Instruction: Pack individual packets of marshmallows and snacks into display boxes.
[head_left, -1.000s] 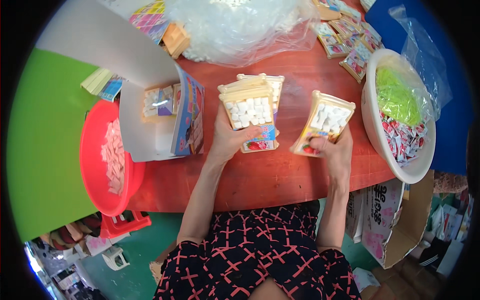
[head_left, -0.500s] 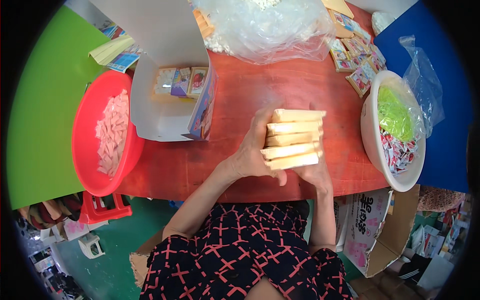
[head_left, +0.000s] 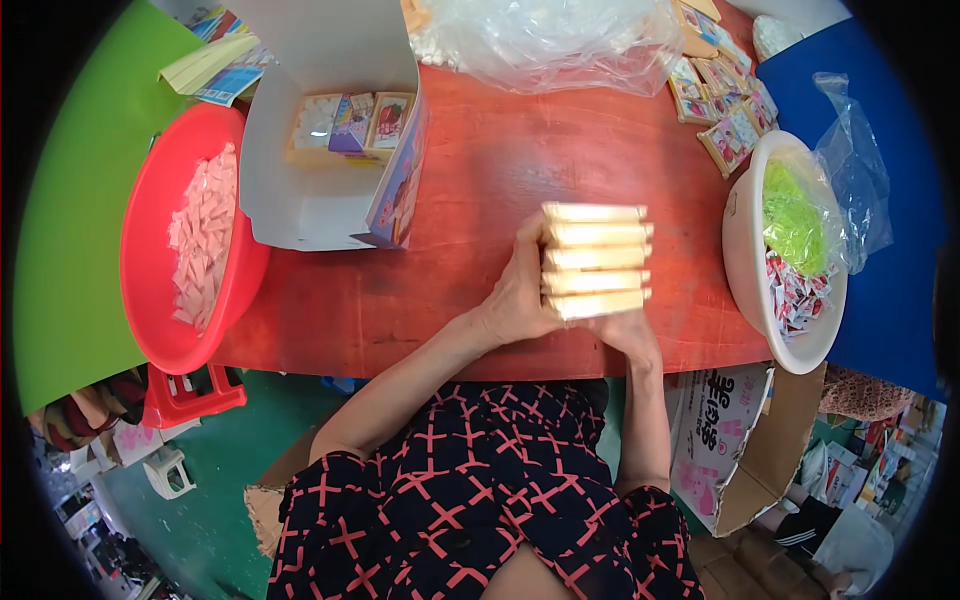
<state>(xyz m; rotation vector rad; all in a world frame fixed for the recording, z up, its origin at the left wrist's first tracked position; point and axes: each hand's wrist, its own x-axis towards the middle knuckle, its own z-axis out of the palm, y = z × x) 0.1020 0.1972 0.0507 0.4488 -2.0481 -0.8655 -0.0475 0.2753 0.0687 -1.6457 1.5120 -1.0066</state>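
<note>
Both hands hold a stack of several flat tan boxes (head_left: pixel 595 260) on edge over the red table (head_left: pixel 480 180). My left hand (head_left: pixel 518 295) presses the stack's left side, fingers wrapped round it. My right hand (head_left: pixel 625 330) supports it from below, at the near side, mostly hidden under the boxes. An open white carton (head_left: pixel 330 150) with a few small packs inside lies to the left on the table.
A red basin (head_left: pixel 185 240) of pale pink pieces sits at the left edge. A white bowl (head_left: pixel 775 260) with green and red-white bits stands at the right. Clear plastic bag (head_left: pixel 560 40) and loose printed packs (head_left: pixel 725 95) lie at the back. An open cardboard box (head_left: pixel 740 440) stands below, right.
Earlier each hand held a separate open box of white pieces on the table. Now they are gathered into one closed stack, held in both hands nearer to me.
</note>
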